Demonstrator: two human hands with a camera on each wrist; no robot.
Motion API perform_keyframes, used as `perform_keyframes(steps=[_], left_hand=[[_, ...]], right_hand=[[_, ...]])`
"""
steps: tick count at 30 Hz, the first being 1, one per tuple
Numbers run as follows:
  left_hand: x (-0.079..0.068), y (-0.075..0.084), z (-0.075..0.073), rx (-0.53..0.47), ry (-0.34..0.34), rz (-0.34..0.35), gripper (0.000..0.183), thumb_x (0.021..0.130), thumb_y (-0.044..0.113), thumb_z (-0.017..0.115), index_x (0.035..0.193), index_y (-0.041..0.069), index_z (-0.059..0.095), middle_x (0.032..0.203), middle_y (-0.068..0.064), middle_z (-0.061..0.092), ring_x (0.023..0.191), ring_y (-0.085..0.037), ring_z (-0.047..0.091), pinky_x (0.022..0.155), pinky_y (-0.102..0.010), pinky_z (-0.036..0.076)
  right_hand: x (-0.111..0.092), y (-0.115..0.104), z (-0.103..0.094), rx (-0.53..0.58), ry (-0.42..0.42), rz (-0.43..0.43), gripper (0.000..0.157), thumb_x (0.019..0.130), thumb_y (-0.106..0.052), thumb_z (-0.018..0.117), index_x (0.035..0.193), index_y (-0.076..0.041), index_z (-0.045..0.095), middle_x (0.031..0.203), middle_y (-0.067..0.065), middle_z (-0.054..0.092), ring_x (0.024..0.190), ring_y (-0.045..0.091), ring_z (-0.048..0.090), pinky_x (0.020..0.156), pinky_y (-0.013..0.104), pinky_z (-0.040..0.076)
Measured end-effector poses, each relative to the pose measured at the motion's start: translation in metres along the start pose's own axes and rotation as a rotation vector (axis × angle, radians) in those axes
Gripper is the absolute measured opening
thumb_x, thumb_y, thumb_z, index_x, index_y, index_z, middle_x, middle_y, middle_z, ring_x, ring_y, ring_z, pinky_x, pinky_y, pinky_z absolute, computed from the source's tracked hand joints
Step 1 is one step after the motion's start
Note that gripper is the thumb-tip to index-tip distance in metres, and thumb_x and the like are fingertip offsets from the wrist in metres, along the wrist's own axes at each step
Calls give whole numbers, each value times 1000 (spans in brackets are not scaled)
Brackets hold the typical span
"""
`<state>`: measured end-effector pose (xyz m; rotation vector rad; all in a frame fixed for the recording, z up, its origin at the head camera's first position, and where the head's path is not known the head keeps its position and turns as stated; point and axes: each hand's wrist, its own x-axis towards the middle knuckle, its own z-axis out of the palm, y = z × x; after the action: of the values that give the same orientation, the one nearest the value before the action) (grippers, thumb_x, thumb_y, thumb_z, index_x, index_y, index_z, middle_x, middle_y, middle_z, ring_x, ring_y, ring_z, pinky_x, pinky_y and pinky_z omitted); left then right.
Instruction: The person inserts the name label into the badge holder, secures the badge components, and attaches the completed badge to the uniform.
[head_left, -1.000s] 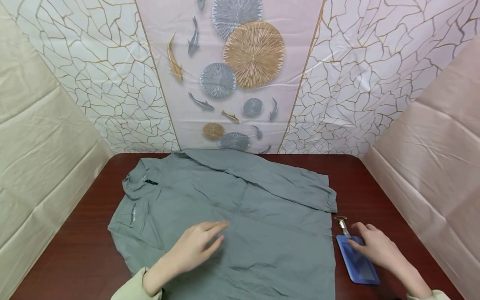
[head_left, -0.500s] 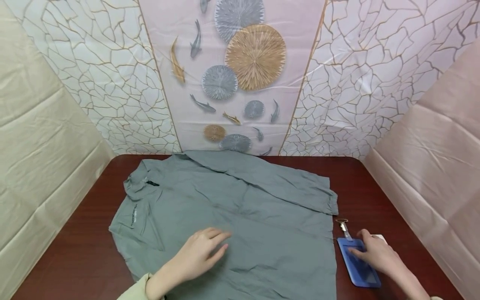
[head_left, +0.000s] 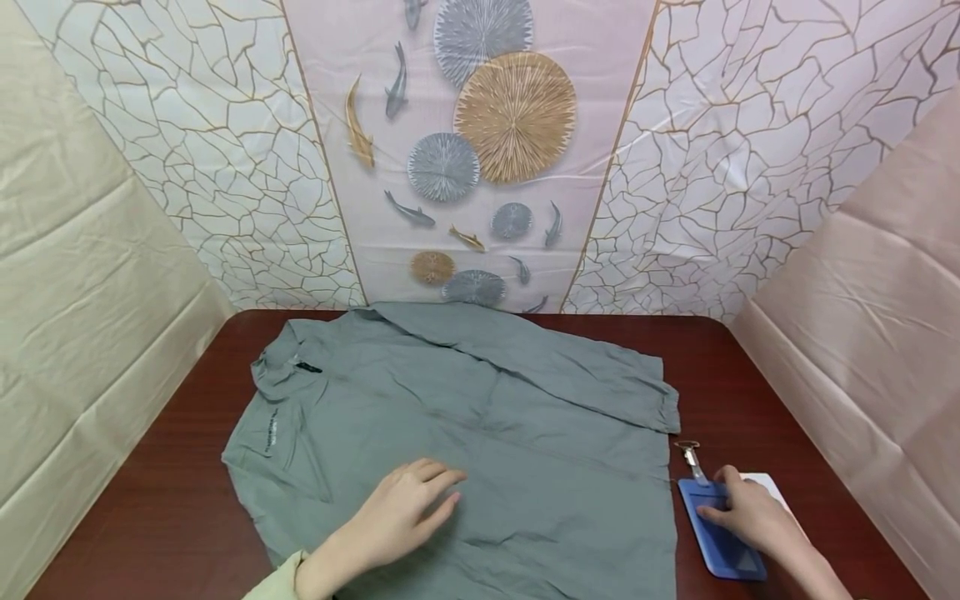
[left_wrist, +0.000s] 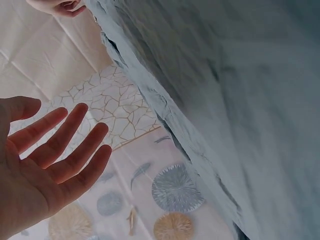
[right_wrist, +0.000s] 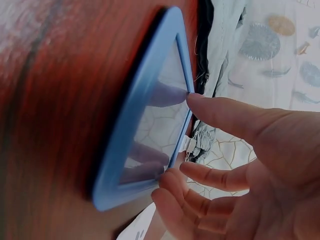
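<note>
A grey-green jacket [head_left: 480, 433] lies spread on the table, collar to the left, one sleeve folded along the far side. Over its middle my left hand [head_left: 397, 512] is held with relaxed, spread fingers and nothing in them; the left wrist view shows the palm apart from the cloth. To the jacket's right lies a blue badge holder [head_left: 720, 533] with a clear window and a metal clip [head_left: 692, 458]. My right hand [head_left: 757, 508] grips this holder, thumb at one part of its rim and curled fingertips at another, as the right wrist view shows.
A white card-like item [head_left: 772, 487] with dark print lies partly behind my right hand. Dark red tabletop [head_left: 127, 517] shows around the jacket. Patterned cloth [head_left: 517, 167] hangs behind, and beige padded panels [head_left: 862, 350] close both sides.
My right hand has lowered onto the badge holder and come to its rim, uncovering the white item beside it. My left hand stays over the jacket. The view has shifted slightly.
</note>
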<state>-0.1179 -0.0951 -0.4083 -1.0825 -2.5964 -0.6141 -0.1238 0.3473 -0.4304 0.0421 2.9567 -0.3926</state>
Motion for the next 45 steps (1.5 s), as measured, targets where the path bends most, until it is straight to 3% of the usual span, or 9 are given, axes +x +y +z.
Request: perform_keyframes(steps=[7, 14, 26, 32, 35, 39, 42, 45], left_hand=[[-1, 0, 3, -4, 5, 9, 21, 87, 19, 58, 108, 15, 63, 97, 4, 65, 91, -10, 59, 72, -30, 51], [-1, 2, 3, -16, -2, 5, 21, 87, 18, 59, 108, 16, 63, 98, 4, 64, 92, -10, 59, 73, -31, 51], [-1, 2, 2, -27, -5, 6, 21, 88, 19, 57, 108, 17, 63, 100, 5, 64, 93, -10, 59, 74, -31, 51], [0, 2, 3, -35, -14, -2, 21, 89, 21, 57, 109, 17, 63, 101, 5, 64, 93, -9, 59, 75, -31, 51], [0, 1, 4, -33, -11, 0, 21, 88, 21, 57, 109, 17, 63, 101, 5, 64, 93, -9, 59, 75, -31, 51], [1, 0, 4, -38, -5, 1, 21, 88, 19, 58, 108, 17, 63, 100, 4, 64, 91, -9, 59, 75, -29, 51], [2, -1, 5, -40, -9, -6, 21, 88, 19, 57, 108, 16, 63, 100, 4, 64, 90, -9, 60, 74, -29, 51], [3, -2, 4, -46, -25, -19, 21, 88, 19, 57, 108, 15, 63, 100, 3, 64, 91, -10, 60, 74, -29, 51]], right_hand=[[-3, 1, 0, -21, 31, 38, 64, 70, -41, 72, 101, 9, 47, 85, 29, 58, 80, 36, 53, 59, 41, 44], [0, 3, 0, 20, -46, 93, 77, 68, -48, 72, 105, 13, 41, 93, 36, 54, 75, 32, 57, 60, 41, 46], [3, 5, -2, 86, -47, 99, 81, 67, -42, 75, 106, 16, 36, 93, 35, 52, 79, 35, 53, 66, 43, 46], [2, 6, -6, 66, -56, 118, 82, 69, -44, 73, 107, 20, 38, 93, 34, 52, 80, 36, 53, 65, 44, 45], [2, 9, -9, 48, -41, 108, 73, 72, -41, 71, 103, 19, 44, 89, 31, 54, 78, 34, 53, 63, 42, 45], [2, 12, -12, 66, 12, 53, 46, 77, -25, 67, 97, 14, 51, 78, 19, 59, 69, 25, 54, 56, 34, 43], [2, 14, -15, 117, 19, 21, 31, 80, -15, 61, 95, 11, 52, 76, 18, 62, 67, 21, 56, 54, 30, 43], [2, 13, -19, 219, -15, 32, 26, 83, -10, 55, 99, 11, 52, 81, 22, 63, 69, 21, 58, 54, 30, 48]])
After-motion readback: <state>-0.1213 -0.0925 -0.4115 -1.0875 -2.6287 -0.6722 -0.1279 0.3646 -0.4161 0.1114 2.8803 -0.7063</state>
